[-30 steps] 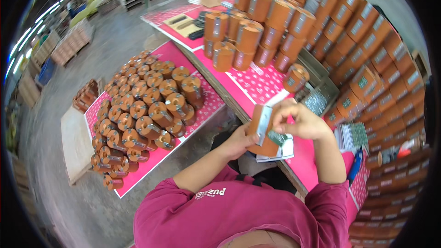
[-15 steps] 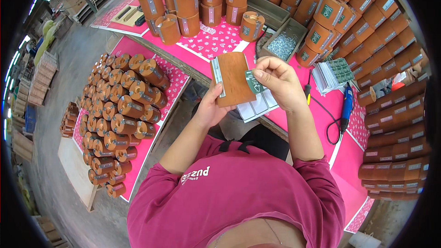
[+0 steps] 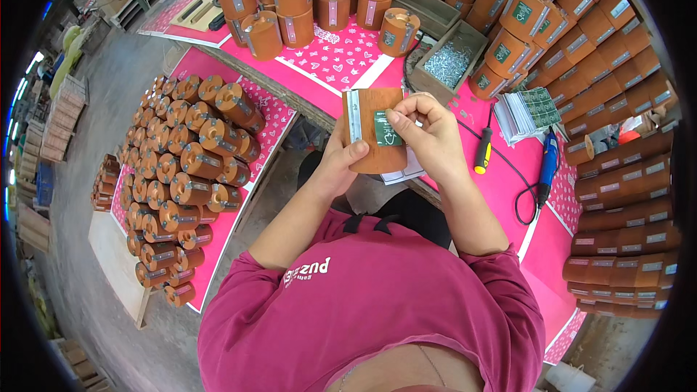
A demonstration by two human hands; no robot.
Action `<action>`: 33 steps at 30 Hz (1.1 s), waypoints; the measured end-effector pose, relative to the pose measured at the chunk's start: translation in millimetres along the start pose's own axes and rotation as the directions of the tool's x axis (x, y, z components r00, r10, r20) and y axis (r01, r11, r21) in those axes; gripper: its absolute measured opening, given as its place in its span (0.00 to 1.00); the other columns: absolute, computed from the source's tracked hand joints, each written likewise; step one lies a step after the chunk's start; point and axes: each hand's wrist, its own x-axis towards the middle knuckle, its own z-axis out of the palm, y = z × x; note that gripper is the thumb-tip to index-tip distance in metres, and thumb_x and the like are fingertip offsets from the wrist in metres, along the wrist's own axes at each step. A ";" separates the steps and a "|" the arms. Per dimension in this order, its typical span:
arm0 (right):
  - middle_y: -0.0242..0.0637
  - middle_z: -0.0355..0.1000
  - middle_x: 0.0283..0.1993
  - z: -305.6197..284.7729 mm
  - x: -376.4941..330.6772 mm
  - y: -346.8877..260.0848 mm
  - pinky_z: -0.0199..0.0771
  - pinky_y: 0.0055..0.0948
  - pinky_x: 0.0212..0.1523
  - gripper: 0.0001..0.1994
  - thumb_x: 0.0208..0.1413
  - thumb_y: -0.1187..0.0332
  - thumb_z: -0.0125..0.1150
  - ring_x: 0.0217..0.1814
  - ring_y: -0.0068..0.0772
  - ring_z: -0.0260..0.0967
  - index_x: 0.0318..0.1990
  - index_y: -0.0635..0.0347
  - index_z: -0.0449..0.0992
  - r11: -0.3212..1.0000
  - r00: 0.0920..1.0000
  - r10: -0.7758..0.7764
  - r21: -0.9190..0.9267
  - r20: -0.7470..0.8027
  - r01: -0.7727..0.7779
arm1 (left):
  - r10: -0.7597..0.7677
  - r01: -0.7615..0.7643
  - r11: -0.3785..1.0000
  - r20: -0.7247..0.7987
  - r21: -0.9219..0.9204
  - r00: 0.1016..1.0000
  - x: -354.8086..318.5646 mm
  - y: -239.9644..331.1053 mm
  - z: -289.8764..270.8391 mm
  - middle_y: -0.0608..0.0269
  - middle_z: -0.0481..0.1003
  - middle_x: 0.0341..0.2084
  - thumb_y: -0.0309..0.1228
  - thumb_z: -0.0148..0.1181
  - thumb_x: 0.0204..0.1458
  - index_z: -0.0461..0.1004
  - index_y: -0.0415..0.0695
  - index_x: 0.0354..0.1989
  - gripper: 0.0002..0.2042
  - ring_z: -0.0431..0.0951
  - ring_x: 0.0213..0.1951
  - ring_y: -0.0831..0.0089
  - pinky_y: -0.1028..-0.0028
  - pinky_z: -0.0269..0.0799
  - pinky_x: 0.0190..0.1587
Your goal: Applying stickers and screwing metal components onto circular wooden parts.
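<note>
a brown wooden cylinder (image 3: 372, 138) was gripped in the left hand (image 3: 341, 163), fingers clamped round its lower side. a small green plate (image 3: 387, 131) was pressed onto its face under the right hand (image 3: 428, 134) fingers, pinched together. plate judged seated but not fastened; screwdriver (image 3: 482, 154) lay untouched on the bench (image 3: 501, 189), right of the fingers.

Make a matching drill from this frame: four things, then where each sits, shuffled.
Things:
1. green label
2. yellow-handled screwdriver
3. box of screws
4. blue power tool

Places:
A. on the pink table, right of the screwdriver, cord attached
B. on the table beyond the hands, among the brown cylinders
C. pressed by the right hand onto the brown cylinder that the left hand holds
D. lying on the table just right of the right hand

Pairs: 1-C, 2-D, 3-B, 4-A
</note>
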 end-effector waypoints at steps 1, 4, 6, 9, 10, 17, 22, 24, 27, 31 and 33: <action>0.26 0.61 0.31 1.0 -0.1 -0.5 0.58 0.14 0.31 0.04 0.47 0.74 0.60 0.30 0.14 0.55 0.28 0.64 0.71 1.000 1.000 0.008 0.008 -0.021 -0.008 | 0.000 0.000 1.000 -0.001 -0.001 1.000 0.2 -0.6 0.5 0.57 0.61 0.50 0.42 0.64 0.39 0.47 0.39 0.58 0.41 0.64 0.52 0.67 0.67 0.61 0.54; 0.26 0.60 0.31 2.3 -0.4 0.2 0.57 0.14 0.31 0.04 0.47 0.74 0.60 0.31 0.14 0.54 0.28 0.64 0.71 0.999 0.999 -0.009 -0.034 -0.032 0.008 | -0.001 0.000 1.000 -0.054 -0.015 0.999 -0.2 -1.9 1.8 0.57 0.62 0.49 0.40 0.66 0.37 0.47 0.39 0.58 0.42 0.64 0.52 0.67 0.67 0.61 0.54; 0.26 0.60 0.31 4.5 -1.6 -2.4 0.57 0.14 0.30 0.04 0.47 0.74 0.60 0.30 0.14 0.54 0.27 0.64 0.71 0.999 0.999 -0.020 -0.045 -0.039 0.019 | -0.017 0.015 0.999 -0.072 -0.037 0.997 -0.9 -1.4 2.3 0.57 0.62 0.49 0.38 0.67 0.36 0.47 0.39 0.58 0.42 0.64 0.52 0.67 0.66 0.62 0.54; 0.27 0.60 0.31 6.0 -2.3 -2.6 0.56 0.14 0.30 0.04 0.47 0.75 0.60 0.30 0.14 0.54 0.27 0.65 0.71 0.997 0.998 -0.051 -0.060 -0.049 0.048 | -0.021 0.018 0.999 -0.078 -0.030 0.997 -2.0 0.7 4.0 0.56 0.62 0.49 0.37 0.67 0.36 0.47 0.39 0.57 0.42 0.65 0.52 0.67 0.66 0.62 0.54; 0.27 0.60 0.31 6.3 -2.3 -2.2 0.56 0.14 0.30 0.04 0.47 0.75 0.60 0.30 0.14 0.54 0.27 0.65 0.71 0.996 0.996 -0.072 -0.064 -0.050 0.068 | -0.021 0.018 0.999 -0.078 -0.031 0.997 -2.4 1.4 4.6 0.56 0.62 0.49 0.37 0.67 0.36 0.47 0.39 0.57 0.42 0.65 0.52 0.67 0.66 0.62 0.54; 0.29 0.59 0.31 10.9 -5.6 -5.3 0.56 0.14 0.28 0.04 0.47 0.76 0.59 0.29 0.15 0.54 0.27 0.65 0.70 0.987 0.991 -0.111 -0.123 -0.077 0.101 | -0.018 0.017 1.000 -0.081 -0.009 0.997 -3.9 4.6 7.8 0.56 0.62 0.49 0.33 0.65 0.37 0.47 0.38 0.57 0.40 0.65 0.52 0.67 0.66 0.61 0.54; 0.29 0.59 0.32 15.1 -7.6 -5.7 0.56 0.13 0.27 0.04 0.46 0.78 0.59 0.28 0.14 0.54 0.27 0.65 0.69 0.979 0.981 -0.158 -0.148 -0.108 0.142 | -0.018 0.021 0.999 -0.094 0.027 0.995 -4.7 7.1 10.4 0.56 0.62 0.49 0.31 0.64 0.37 0.47 0.39 0.57 0.39 0.65 0.52 0.67 0.66 0.60 0.55; 0.29 0.59 0.32 16.8 -8.1 -4.2 0.56 0.13 0.27 0.04 0.46 0.79 0.59 0.28 0.14 0.54 0.27 0.65 0.69 0.975 0.977 -0.178 -0.155 -0.114 0.160 | -0.024 0.029 0.999 -0.105 0.046 0.994 -5.4 7.2 9.4 0.56 0.62 0.48 0.29 0.63 0.37 0.47 0.39 0.57 0.38 0.64 0.52 0.67 0.66 0.60 0.55; 0.29 0.59 0.32 19.1 -9.3 -5.5 0.56 0.13 0.27 0.04 0.45 0.79 0.59 0.28 0.14 0.54 0.27 0.65 0.69 0.969 0.971 -0.203 -0.167 -0.128 0.181 | -0.030 0.033 0.999 -0.114 0.026 0.993 -6.1 8.6 10.9 0.56 0.62 0.48 0.28 0.62 0.37 0.47 0.39 0.57 0.37 0.65 0.51 0.67 0.66 0.60 0.55; 0.29 0.59 0.32 19.5 -10.1 -7.7 0.57 0.13 0.26 0.04 0.45 0.79 0.59 0.27 0.14 0.54 0.27 0.64 0.69 0.961 0.967 -0.222 -0.195 -0.128 0.195 | -0.035 0.040 0.998 -0.110 0.039 0.993 -6.5 9.4 10.6 0.56 0.62 0.48 0.27 0.60 0.37 0.47 0.39 0.57 0.36 0.65 0.51 0.67 0.66 0.60 0.54; 0.29 0.59 0.32 20.7 -10.4 -8.3 0.57 0.13 0.26 0.04 0.45 0.79 0.59 0.27 0.14 0.54 0.27 0.64 0.69 0.961 0.968 -0.219 -0.198 -0.124 0.192 | -0.031 0.037 0.998 -0.112 0.046 0.993 -7.8 11.2 12.1 0.56 0.62 0.47 0.27 0.59 0.37 0.47 0.39 0.56 0.36 0.65 0.50 0.68 0.66 0.61 0.54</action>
